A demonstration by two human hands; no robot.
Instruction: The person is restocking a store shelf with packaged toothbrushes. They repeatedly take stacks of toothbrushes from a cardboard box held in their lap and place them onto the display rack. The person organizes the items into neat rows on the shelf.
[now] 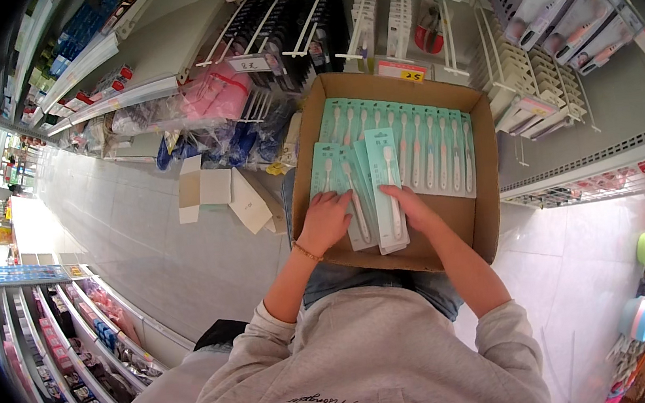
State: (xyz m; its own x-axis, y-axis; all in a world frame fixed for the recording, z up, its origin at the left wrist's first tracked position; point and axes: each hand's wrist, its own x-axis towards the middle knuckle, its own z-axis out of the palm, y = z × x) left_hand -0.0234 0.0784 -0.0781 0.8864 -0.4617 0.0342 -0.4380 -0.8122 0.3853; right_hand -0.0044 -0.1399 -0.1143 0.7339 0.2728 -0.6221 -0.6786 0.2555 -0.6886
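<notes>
An open cardboard box stands in front of me, over my lap. Inside, a row of mint-green carded toothbrush packs overlaps along the back and right. My right hand grips the edge of a small stack of toothbrush packs, thumb on the top card. My left hand rests on other toothbrush packs at the box's left side, fingertips touching the cards. Whether it grips one cannot be seen, since its palm hides the lower part.
Opened white cartons lie on the tiled floor to the left. Shelf hooks with hanging packs jut out beyond the box. Plastic-wrapped goods sit low behind it. A display rack is at left, with colourful plastic basins at right.
</notes>
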